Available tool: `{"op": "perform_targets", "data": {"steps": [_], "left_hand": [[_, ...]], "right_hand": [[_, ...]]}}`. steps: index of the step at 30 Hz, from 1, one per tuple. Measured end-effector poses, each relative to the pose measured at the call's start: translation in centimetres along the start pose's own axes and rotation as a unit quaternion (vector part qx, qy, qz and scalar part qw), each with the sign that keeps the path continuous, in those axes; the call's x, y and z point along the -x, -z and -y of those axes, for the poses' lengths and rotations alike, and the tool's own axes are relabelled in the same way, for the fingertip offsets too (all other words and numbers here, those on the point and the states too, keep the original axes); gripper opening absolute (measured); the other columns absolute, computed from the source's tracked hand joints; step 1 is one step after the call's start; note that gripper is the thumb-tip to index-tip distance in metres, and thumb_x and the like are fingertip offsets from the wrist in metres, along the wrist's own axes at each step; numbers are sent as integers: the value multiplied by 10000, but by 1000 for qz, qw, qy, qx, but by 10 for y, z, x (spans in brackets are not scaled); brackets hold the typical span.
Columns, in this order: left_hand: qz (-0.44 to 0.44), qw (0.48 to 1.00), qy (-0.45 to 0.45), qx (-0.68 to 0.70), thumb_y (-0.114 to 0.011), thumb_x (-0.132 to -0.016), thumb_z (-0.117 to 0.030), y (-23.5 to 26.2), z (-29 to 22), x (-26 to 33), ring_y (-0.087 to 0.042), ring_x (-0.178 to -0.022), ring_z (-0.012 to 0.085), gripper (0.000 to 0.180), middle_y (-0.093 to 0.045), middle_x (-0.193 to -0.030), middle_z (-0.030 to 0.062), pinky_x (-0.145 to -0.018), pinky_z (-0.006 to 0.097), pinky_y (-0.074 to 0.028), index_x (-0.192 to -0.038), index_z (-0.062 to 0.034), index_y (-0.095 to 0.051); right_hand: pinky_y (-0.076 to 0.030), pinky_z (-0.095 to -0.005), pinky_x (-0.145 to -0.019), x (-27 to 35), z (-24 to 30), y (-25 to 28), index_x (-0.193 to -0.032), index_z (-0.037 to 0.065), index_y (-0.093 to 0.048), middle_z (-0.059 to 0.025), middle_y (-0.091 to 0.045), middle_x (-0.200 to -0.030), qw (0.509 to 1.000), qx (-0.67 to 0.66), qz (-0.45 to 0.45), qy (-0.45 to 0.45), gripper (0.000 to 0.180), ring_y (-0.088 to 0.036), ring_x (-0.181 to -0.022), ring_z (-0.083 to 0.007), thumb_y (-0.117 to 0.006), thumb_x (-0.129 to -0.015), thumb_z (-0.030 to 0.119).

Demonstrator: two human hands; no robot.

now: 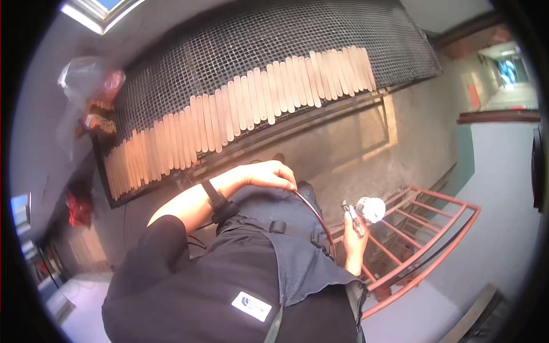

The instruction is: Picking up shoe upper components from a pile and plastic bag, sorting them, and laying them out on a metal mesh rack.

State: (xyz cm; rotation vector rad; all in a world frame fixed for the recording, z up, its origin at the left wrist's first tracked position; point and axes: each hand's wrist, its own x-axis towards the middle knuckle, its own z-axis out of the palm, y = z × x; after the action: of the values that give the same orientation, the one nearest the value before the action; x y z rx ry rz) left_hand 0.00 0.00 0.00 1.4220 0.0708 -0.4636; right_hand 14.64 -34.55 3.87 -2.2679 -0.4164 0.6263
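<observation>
Looking down through the head view, I see my left hand (269, 174) curled shut around a thin reddish-brown hose (313, 210), fingers wrapped over its upper end near the waist. That hose curves down across the dark apron (297, 257) toward the right hip. My right hand (354, 231) is closed on a small metal spray tool (350, 216), held upright, with a white rounded cup (372, 208) sitting at its top end, touching the tool. What the cup contains I cannot tell; only its pale outer surface shows.

Black wristband (216, 197) sits on my left forearm. Ahead, a dark wire mesh rack (297, 34) lies tilted, and 1 long row of flat pale wooden sticks (240, 111) lies across it, side by side, edges touching, running from lower left to upper right. A clear plastic bag (86, 83) with red and brown contents sits just beside the rack's left end; contents too blurred to name.

To my right, a red-painted metal frame (426, 240) with slanted bars stands on the concrete floor (354, 143), close to the right hand. Both hands are well apart from the sticks.
</observation>
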Motion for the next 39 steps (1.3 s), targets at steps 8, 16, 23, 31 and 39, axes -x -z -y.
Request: {"op": "perform_targets", "data": {"steps": [8, 16, 23, 31, 39], "left_hand": [[-185, 982, 32, 16, -685, -949, -185, 6, -10, 18, -628, -968, 164, 199, -694, -962, 55, -891, 337, -502, -1066, -40, -757], [-391, 912, 52, 113, -682, -934, -195, -90, 12, 88, -607, -881, 139, 224, -658, -908, 38, -823, 309, -493, -1041, -19, -771], [-474, 865, 20, 162, -667, -940, -217, -114, 45, 140, -600, -885, 145, 260, -663, -932, 43, -810, 297, -475, -1040, 1, -766], [-507, 842, 9, 187, -680, -908, -180, -90, 67, 225, -632, -916, 162, 228, -689, -932, 59, -839, 304, -491, -1021, -6, -776], [-505, 843, 1, 187, -676, -902, -178, -61, 78, 268, -640, -903, 157, 224, -691, -920, 53, -825, 304, -499, -1003, -11, -785]], "right_hand": [[-519, -356, -786, -131, 36, 2, -1087, 23, -726, -150, -694, -844, 989, 16, 121, 78, 276, -647, -798, -220, -738, -928, 249], [-546, -389, -761, -179, 111, -52, -1076, 73, -757, -184, -724, -862, 921, 104, 313, 206, 333, -727, -841, -328, -740, -899, 354], [-564, -405, -775, -143, 171, -139, -1047, 92, -768, -177, -735, -855, 852, 127, 416, 293, 315, -733, -865, -348, -735, -891, 363], [-571, -425, -781, -95, 211, -221, -1043, 80, -759, -180, -738, -891, 808, 188, 464, 310, 356, -727, -896, -357, -728, -896, 403], [-571, -420, -731, -128, 258, -280, -990, 71, -750, -180, -730, -828, 860, 163, 349, 335, 372, -734, -824, -353, -730, -897, 431]]}}
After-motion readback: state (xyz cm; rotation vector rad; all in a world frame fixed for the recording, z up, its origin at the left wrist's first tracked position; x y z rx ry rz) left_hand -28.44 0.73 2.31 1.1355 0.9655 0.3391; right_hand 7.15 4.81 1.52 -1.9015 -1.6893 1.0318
